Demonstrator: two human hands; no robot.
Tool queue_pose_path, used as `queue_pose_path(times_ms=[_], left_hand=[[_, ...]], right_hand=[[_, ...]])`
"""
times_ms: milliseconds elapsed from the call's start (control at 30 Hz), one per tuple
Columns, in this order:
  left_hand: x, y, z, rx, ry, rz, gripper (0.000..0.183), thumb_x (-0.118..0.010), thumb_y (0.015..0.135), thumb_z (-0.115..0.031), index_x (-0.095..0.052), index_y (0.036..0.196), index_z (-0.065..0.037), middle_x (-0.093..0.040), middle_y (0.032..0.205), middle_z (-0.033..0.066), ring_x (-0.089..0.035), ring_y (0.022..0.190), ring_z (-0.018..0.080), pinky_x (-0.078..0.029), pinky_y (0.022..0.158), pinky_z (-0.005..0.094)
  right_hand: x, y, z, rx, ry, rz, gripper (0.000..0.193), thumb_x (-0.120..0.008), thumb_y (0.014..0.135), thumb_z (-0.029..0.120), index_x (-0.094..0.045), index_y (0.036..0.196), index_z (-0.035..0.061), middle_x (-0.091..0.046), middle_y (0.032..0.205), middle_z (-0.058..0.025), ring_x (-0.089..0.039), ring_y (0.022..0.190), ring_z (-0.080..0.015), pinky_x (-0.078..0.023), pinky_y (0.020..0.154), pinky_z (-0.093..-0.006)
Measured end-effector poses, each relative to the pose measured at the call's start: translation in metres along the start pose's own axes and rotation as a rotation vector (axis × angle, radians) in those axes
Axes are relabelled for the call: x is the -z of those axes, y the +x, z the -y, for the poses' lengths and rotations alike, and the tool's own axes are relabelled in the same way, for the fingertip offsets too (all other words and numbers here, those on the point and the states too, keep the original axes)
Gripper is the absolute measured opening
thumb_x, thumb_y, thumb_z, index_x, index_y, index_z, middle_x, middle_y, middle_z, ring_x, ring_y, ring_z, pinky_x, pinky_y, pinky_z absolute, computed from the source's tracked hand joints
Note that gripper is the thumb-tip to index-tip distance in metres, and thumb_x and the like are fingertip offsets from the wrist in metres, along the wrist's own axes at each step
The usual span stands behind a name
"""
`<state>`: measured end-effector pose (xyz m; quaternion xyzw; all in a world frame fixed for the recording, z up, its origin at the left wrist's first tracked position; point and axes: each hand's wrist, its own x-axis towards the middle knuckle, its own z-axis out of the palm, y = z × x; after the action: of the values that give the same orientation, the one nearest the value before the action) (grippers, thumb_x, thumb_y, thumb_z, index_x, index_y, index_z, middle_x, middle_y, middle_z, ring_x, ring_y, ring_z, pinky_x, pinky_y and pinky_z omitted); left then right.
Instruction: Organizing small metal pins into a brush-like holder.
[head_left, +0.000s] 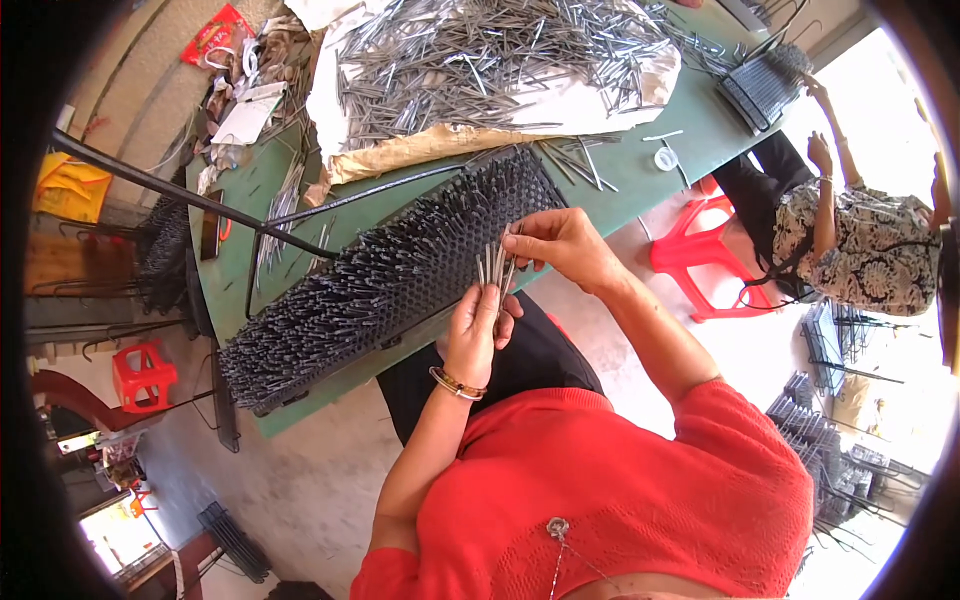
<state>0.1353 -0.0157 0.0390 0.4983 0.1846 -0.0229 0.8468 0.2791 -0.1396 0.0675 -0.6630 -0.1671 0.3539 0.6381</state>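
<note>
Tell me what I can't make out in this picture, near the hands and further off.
All in the head view:
Lower ends of the thin metal rods in hand: hidden by the left hand.
How many rods the right hand pinches: its own fingers overlap them.
Many holes of the black rack: covered by dark rods crowded there.
The co-worker's head: cut off by the dark right rim.

Wears a red knitted top (pixel 620 490): short sleeves (pixel 750 450), small textured pattern across the front, ribbed band (pixel 540 400) at the hem. Bears, against the front of the top, a round silvery pendant (pixel 558 527) on a fine silvery chain (pixel 555 572). Shows, past the top's hem, black trousers (pixel 550 365). Carries, beyond the top's left sleeve, a mottled amber-brown wrist bangle (pixel 456 383) and a thinner, paler bangle (pixel 466 396).
</note>
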Motion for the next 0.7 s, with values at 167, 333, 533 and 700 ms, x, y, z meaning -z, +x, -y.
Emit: queue_pose_path(times_ms=[167, 333, 533, 700], left_hand=[[-0.006, -0.002, 0.014, -0.122, 0.057, -0.153, 0.026, -0.040, 0.101, -0.027, -0.053, 0.100, -0.005, -0.060, 0.080, 0.0039, -0.045, 0.052, 0.0032, -0.035, 0.043, 0.0168], [-0.005, -0.001, 0.019, -0.126, -0.011, -0.209, 0.024, -0.042, 0.100, -0.026, -0.053, 0.104, -0.005, -0.062, 0.083, 0.0046, -0.047, 0.053, 0.0036, -0.036, 0.044, 0.0167], [-0.005, -0.004, 0.021, 0.074, -0.225, -0.050, 0.018, -0.048, 0.097, -0.014, -0.052, 0.112, -0.006, -0.062, 0.090, 0.0073, -0.055, 0.063, 0.0080, -0.043, 0.052, 0.0208], [0.000, -0.006, 0.025, 0.128, -0.191, -0.020, 0.026, -0.052, 0.094, -0.012, -0.050, 0.119, -0.005, -0.061, 0.097, 0.0081, -0.059, 0.077, 0.0117, -0.048, 0.065, 0.0247]], right_hand=[[-0.005, -0.004, -0.009, -0.003, -0.015, -0.051, 0.021, -0.068, 0.085, 0.017, -0.068, 0.093, -0.0024, -0.066, 0.073, -0.0027, -0.058, 0.065, -0.0058, -0.046, 0.056, -0.0211], [0.006, -0.005, -0.004, 0.216, 0.091, -0.305, 0.019, -0.068, 0.085, 0.014, -0.068, 0.094, -0.0019, -0.067, 0.075, -0.0044, -0.061, 0.069, -0.0077, -0.049, 0.063, -0.0224], [0.023, 0.023, 0.028, 0.525, -0.393, -0.464, 0.018, -0.067, 0.085, 0.009, -0.066, 0.099, -0.0016, -0.069, 0.085, -0.0054, -0.063, 0.077, -0.0094, -0.049, 0.072, -0.0238], [0.024, 0.042, 0.022, 0.601, -0.621, -0.373, 0.016, -0.068, 0.083, 0.009, -0.067, 0.097, 0.0024, -0.068, 0.085, -0.0091, -0.064, 0.074, -0.0152, -0.050, 0.069, -0.0268]])
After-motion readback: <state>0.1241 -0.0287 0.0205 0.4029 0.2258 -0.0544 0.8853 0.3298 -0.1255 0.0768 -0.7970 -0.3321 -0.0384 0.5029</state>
